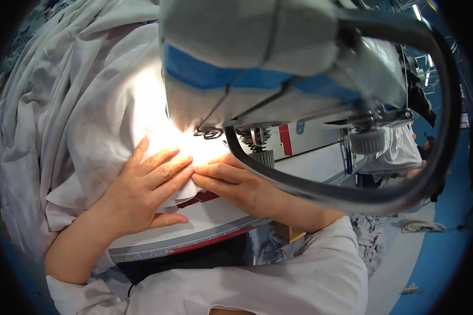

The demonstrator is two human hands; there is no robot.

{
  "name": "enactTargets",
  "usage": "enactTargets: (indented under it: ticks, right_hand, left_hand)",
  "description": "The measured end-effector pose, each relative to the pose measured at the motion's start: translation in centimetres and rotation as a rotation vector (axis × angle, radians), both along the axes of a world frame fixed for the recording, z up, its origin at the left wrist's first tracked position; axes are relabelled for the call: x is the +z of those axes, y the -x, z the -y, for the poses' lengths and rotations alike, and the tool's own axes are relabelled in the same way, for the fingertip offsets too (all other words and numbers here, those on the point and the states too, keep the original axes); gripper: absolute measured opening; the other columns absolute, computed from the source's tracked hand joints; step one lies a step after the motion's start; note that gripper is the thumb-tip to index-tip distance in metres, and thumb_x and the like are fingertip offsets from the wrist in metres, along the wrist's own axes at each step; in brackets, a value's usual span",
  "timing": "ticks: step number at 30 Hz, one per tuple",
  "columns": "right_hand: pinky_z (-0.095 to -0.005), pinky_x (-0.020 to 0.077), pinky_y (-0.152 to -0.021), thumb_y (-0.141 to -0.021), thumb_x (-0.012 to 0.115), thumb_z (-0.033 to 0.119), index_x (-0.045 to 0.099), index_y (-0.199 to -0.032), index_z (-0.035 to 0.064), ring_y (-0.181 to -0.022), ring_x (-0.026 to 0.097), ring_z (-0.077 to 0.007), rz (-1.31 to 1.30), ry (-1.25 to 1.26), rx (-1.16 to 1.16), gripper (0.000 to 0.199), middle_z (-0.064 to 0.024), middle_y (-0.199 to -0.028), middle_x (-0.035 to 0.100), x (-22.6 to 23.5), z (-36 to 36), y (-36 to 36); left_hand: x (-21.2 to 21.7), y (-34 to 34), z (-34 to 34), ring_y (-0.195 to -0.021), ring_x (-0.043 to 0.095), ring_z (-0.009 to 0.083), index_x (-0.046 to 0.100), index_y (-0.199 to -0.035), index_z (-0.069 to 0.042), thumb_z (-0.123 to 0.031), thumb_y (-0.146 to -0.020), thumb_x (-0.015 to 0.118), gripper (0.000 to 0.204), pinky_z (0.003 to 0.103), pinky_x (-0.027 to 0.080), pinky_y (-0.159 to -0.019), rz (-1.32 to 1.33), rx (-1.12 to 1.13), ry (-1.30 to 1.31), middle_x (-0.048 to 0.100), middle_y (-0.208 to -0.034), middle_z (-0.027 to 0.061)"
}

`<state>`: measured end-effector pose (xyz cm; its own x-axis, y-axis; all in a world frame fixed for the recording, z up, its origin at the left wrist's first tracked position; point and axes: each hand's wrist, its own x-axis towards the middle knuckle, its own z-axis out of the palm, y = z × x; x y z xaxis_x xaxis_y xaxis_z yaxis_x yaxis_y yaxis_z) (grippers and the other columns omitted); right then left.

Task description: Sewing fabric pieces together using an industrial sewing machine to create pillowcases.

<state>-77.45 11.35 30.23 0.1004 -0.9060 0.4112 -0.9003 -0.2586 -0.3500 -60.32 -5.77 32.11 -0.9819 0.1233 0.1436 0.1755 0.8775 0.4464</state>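
Observation:
My left hand (147, 186) lies flat, fingers spread, on white fabric (100, 121) spread over the sewing table (210, 215). My right hand (231, 181) presses the same fabric with its fingertips meeting the left hand's, just in front of the needle area (210, 134) of a white and blue sewing machine (257, 58). A bright lamp washes out the cloth under the machine head, so the needle itself is hard to make out.
A large heap of white fabric (52, 105) piles up to the left and behind. A dark curved cable (352, 191) crosses above my right wrist. A ruler strip (184, 244) runs along the table's front edge. Cloth scraps (420, 226) lie on the floor at right.

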Motion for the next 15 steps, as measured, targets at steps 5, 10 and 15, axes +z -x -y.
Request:
enactTargets:
  ticks: [5, 10, 15]
  right_hand:
    - [-0.0326, 0.0481, -0.084, -0.071, 0.065, 0.003, 0.064, -0.107, 0.0022, -0.100, 0.058, -0.0222, 0.024, -0.093, 0.019, 0.036, -0.0080, -0.111, 0.060, 0.0, 0.4, 0.9]
    - [-0.0325, 0.0493, -0.079, -0.070, 0.069, 0.000, 0.066, -0.105, 0.0021, -0.094, 0.061, -0.0226, 0.141, -0.116, 0.000, 0.036, -0.0110, -0.110, 0.062, -0.5, 0.8, 1.7]
    - [-0.0300, 0.0506, -0.074, -0.077, 0.068, 0.000, 0.065, -0.107, 0.0018, -0.090, 0.063, -0.0237, 0.255, -0.252, -0.159, 0.031, -0.0127, -0.107, 0.064, -0.5, 1.5, 1.3]
  left_hand:
    - [-0.3, 1.1, 1.0, -0.124, 0.043, 0.0293, 0.054, -0.122, -0.002, -0.049, -0.071, 0.069, 0.070, 0.057, 0.023, -0.107, -0.015, -0.008, -0.010, 0.050, -0.129, 0.0107]
    - [-0.5, 2.2, 1.8, -0.117, 0.046, 0.0323, 0.054, -0.120, -0.002, -0.046, -0.066, 0.074, 0.072, 0.058, 0.026, -0.105, -0.053, -0.009, -0.041, 0.051, -0.120, 0.0121]
    - [-0.6, 2.5, 2.8, -0.116, 0.046, 0.0338, 0.057, -0.116, -0.003, -0.043, -0.065, 0.075, 0.067, 0.058, 0.024, -0.106, -0.052, 0.027, 0.002, 0.051, -0.117, 0.0126]
